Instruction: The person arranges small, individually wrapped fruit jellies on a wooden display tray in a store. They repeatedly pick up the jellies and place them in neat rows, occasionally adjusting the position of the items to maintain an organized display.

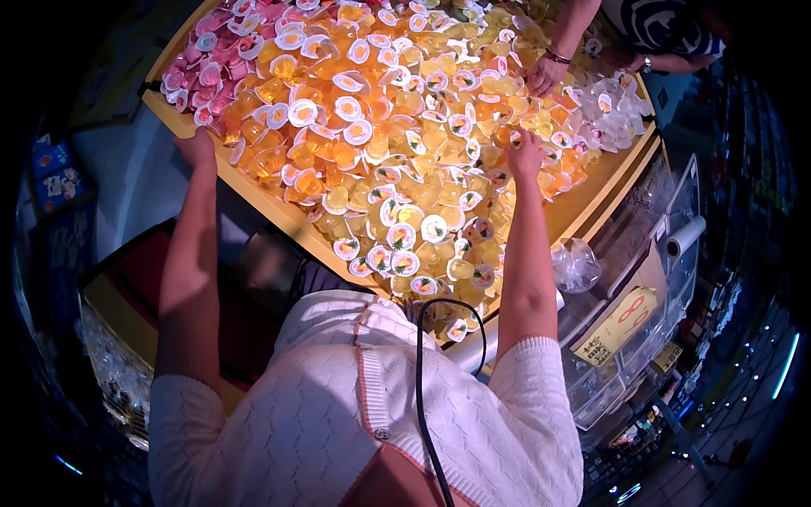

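A heap of jelly cups with round printed lids fills a wide yellow-rimmed bin (pixel 279 218) in front of me. At its left side, my left hand (pixel 197 149) grips the rim, with pink jelly cups (pixel 209 75) close by. My right hand (pixel 524 156) reaches into the heap, fingers down among orange and yellow cups. An orange jelly cup (pixel 505 135) lies at those fingertips; whether they hold it is unclear. Yellow jelly cups (pixel 437 196) with pineapple-like pictures on their lids spread between my arms.
Another person's hand (pixel 546 75), with a bracelet, reaches into the heap at the far right. Whitish jelly cups (pixel 613 104) lie in that corner. Clear plastic bags (pixel 575 265), a roll (pixel 687 237) and a yellow sign (pixel 614 326) with writing are on the right. A black cable (pixel 419 380) hangs before me.
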A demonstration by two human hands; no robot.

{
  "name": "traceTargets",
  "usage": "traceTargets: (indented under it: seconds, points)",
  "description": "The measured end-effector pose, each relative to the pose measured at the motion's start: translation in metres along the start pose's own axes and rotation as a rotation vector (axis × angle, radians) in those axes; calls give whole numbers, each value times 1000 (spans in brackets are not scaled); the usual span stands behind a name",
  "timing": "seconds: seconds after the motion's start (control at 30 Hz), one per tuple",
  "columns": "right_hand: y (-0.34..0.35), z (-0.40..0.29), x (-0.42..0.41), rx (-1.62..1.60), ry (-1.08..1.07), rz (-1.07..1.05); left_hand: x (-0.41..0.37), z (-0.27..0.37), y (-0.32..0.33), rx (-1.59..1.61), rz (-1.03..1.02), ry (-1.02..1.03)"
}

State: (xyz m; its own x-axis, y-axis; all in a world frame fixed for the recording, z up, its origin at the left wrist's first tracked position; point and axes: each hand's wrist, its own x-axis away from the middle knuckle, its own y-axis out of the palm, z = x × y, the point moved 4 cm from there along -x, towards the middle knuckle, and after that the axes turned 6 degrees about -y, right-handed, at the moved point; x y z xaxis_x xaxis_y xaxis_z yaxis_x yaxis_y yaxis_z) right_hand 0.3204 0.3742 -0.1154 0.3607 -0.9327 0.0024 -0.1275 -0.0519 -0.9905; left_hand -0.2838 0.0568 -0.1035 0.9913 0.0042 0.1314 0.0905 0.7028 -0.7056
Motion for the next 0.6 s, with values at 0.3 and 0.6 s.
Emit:
traceTargets:
  seconds: [0.3,0.6]
  points:
    - [1,-15,-10,-97,279,-288,-7,-7,-3,-53,8,-40]
    - [38,-2,-12,134,49,-434,-17,-17,2,-90,16,-19]
